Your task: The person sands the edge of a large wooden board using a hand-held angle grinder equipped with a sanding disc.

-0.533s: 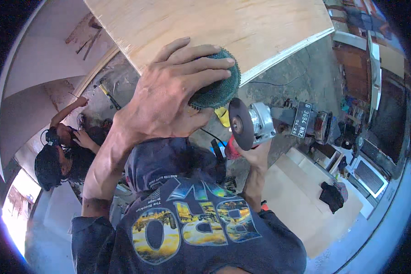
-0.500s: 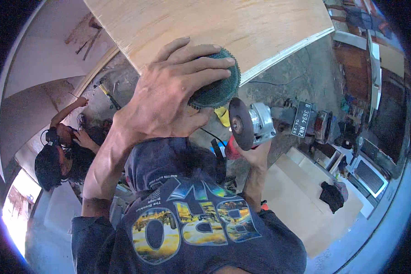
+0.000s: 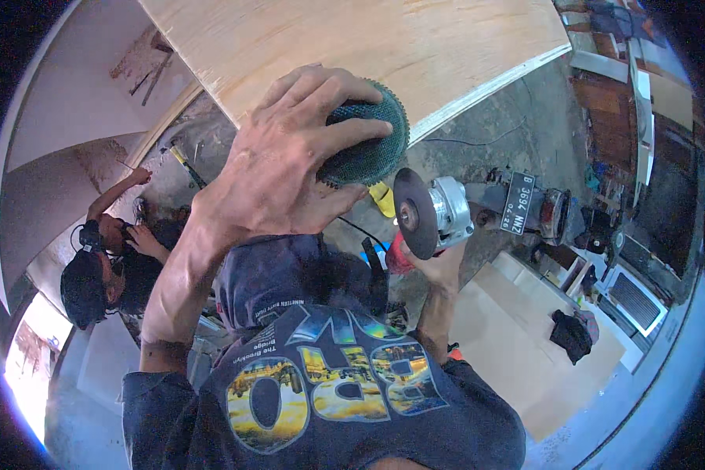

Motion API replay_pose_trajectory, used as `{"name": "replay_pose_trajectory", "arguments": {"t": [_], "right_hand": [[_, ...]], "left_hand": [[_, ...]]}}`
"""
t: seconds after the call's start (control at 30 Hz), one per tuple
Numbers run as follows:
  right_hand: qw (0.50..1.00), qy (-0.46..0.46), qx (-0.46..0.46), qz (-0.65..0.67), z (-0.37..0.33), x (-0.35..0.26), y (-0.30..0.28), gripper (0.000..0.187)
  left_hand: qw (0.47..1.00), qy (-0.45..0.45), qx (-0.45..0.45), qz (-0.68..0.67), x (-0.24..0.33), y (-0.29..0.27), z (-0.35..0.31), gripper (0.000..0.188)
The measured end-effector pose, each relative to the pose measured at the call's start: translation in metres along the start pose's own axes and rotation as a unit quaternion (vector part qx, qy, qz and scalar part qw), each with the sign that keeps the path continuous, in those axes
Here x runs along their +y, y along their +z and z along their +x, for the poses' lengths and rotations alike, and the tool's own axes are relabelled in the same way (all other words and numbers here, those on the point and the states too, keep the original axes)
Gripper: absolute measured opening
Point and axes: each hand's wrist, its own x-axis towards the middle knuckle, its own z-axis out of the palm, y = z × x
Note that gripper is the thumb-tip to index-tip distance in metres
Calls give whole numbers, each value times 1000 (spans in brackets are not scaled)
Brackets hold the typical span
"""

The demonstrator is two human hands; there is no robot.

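Observation:
A round, dark green disc (image 3: 359, 160) with a mesh face and a finely toothed rim is in my left hand (image 3: 290, 149). Some fingers press on its face, and the thumb lies along its lower edge. The disc overlaps the near edge of a plywood board (image 3: 384, 39). To its right, my right hand (image 3: 440, 266) grips an angle grinder (image 3: 453, 211) by its red body, which is partly hidden. A thin dark wheel (image 3: 417, 213) is fitted on the grinder and faces left, apart from the green disc.
Another person (image 3: 106, 266) sits low at the left, near a hammer (image 3: 182, 163) on the floor. A motorcycle's rear with a plate (image 3: 518, 204) stands at the right. Below it are light panels (image 3: 517, 337) and a dark cloth (image 3: 572, 335). A cable (image 3: 478, 142) crosses the floor.
The fingers of my left hand have curled back and shifted on the disc, baring more of its face. The disc has moved slightly left. My right hand and the grinder look nearly unmoved.

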Motion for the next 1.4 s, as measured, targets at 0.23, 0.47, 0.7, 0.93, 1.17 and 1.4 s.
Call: {"name": "replay_pose_trajectory", "arguments": {"t": [0.23,0.47,0.7,0.93,1.17,1.4], "right_hand": [[999,22,34,35,-3,-3,4,99],[999,13,31,21,-2,3,1,101],[998,-47,-19,47,2,11,-3,91],[999,19,13,30,-1,0,4,100],[999,20,7,26,-2,7,3,99],[999,-5,16,47,-4,2,6,98]], "left_hand": [[1000,-4,7,-13,-1,3,1,65],[1000,5,5,-6,-3,3,0,70],[1000,1,0,-8,-4,5,0,69],[1000,2,2,-8,-3,4,1,67],[1000,4,5,5,-3,4,1,65],[1000,5,6,2,-3,3,2,65]]}}
